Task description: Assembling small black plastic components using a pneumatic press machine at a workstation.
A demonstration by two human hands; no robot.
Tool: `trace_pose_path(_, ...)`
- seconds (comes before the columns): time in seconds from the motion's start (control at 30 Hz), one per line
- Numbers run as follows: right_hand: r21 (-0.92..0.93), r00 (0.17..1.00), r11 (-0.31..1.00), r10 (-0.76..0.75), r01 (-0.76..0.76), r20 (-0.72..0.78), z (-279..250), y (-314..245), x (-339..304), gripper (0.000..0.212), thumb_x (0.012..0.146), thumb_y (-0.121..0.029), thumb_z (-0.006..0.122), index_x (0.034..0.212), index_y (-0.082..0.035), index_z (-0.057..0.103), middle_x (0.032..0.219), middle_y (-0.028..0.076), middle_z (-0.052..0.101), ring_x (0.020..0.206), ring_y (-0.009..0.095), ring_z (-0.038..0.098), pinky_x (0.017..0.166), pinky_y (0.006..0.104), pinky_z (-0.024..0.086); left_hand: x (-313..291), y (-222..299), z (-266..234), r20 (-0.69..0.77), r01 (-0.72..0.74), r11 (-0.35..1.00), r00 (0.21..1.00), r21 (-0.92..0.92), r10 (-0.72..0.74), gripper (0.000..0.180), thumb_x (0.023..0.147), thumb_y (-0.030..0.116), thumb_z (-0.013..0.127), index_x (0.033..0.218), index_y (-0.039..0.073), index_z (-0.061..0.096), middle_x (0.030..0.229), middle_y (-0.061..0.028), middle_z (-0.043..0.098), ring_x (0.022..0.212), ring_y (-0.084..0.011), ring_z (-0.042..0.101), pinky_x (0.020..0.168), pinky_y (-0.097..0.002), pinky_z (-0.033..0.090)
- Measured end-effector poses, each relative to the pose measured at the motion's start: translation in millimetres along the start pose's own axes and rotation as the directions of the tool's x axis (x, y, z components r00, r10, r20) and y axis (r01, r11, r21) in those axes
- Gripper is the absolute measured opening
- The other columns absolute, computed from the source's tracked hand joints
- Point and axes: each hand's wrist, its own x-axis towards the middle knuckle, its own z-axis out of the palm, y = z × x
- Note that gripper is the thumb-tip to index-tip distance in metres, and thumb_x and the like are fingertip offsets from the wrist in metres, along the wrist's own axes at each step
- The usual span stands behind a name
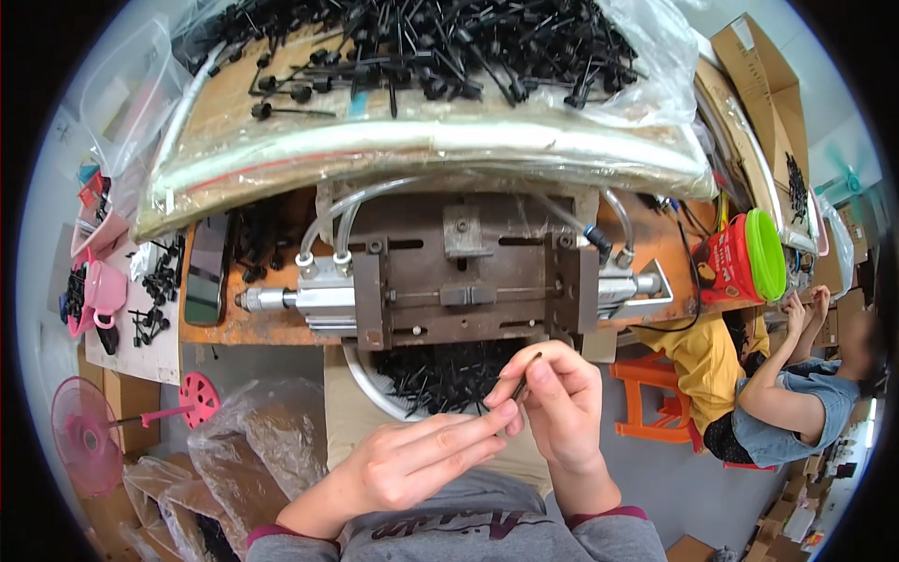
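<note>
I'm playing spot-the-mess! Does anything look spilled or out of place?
Maybe: small black parts lie strewn across the pale table at left, loose beside the pink container. That looks untidy, though I can't tell whether they spilled.

Table (267,330): fixture (464,258) mid near edge; tray (421,140) w/ loose pts. (449,47) behind it, twd. far edge; phone (203,286) nr. L edge; tub (730,267) nr. R corner. Before near edge, ctr.: L hand (403,464), R hand (562,403), thin pc. (526,382) betw. them. Stool (646,375) before near R corner; side table (140,361) L.
</note>
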Motion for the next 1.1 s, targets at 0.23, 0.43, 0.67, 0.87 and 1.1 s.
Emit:
trace_pose_path(0.23,-0.091,0.999,0.995,0.045,-0.042,0.03,3.8,-8.6,12.7,0.01,0.097,-0.004,0.061,0.1,0.004,0.064,0.09,0.011,0.069,0.065,0.008,0.06,0.056,0.0206,0.048,5.0,-1.2,-0.7,-0.024,-0.009,0.991,1.0,0.134,0.012,0.027,0.07,0.001,0.081,0.095,-0.002,0.073,0.118,-0.0174,0.068,0.086,-0.0237,0.072,0.076,-0.0311,0.06)
trace_pose_path(0.43,-0.72,0.925,0.623,-0.373,0.304,0.068,8.0,-57.7,66.5,0.017,0.089,-0.007,0.07,0.106,-0.001,0.069,0.086,0.003,0.07,0.068,0.004,0.061,0.057,0.02,0.048,9.7,-13.7,-5.0,-0.178,0.202,0.967,0.969,0.158,-0.174,0.029,0.068,0.002,0.081,0.094,-0.002,0.07,0.121,-0.0189,0.066,0.089,-0.0263,0.071,0.075,-0.033,0.058)
trace_pose_path(0.67,-0.795,0.667,-0.524,-0.477,0.307,0.572,-21.4,-135.6,179.2,0.017,0.08,0.002,0.061,0.093,-0.007,0.069,0.09,0.008,0.065,0.085,0.029,0.065,0.072,0.0402,0.052,12.3,-30.4,14.0,-0.098,0.171,0.888,0.985,0.426,-0.142,0.025,0.07,0.006,0.08,0.091,0.001,0.068,0.122,-0.0163,0.067,0.082,-0.026,0.071,0.073,-0.033,0.057)
trace_pose_path(0.87,-0.675,0.859,-0.669,-0.107,0.311,0.502,-14.5,-148.3,217.7,0.036,0.072,0.005,0.066,0.106,-0.009,0.071,0.1,0.006,0.064,0.097,0.03,0.064,0.082,0.0407,0.052,20.7,-33.3,18.1,-0.04,0.128,0.846,0.991,0.517,-0.126,0.024,0.071,0.008,0.078,0.092,0.002,0.068,0.121,-0.016,0.067,0.076,-0.0236,0.07,0.071,-0.0311,0.057)
trace_pose_path(1.1,-0.721,0.85,-0.531,-0.003,0.445,0.526,-10.7,-150.9,218.6,0.022,0.073,0.002,0.064,0.094,-0.004,0.062,0.098,0.009,0.064,0.099,0.031,0.063,0.083,0.0415,0.051,16.5,-26.8,21.2,-0.024,0.123,0.806,0.991,0.578,-0.133,0.021,0.071,0.008,0.078,0.089,0.002,0.07,0.122,-0.0148,0.068,0.066,-0.0193,0.066,0.063,-0.0284,0.053)
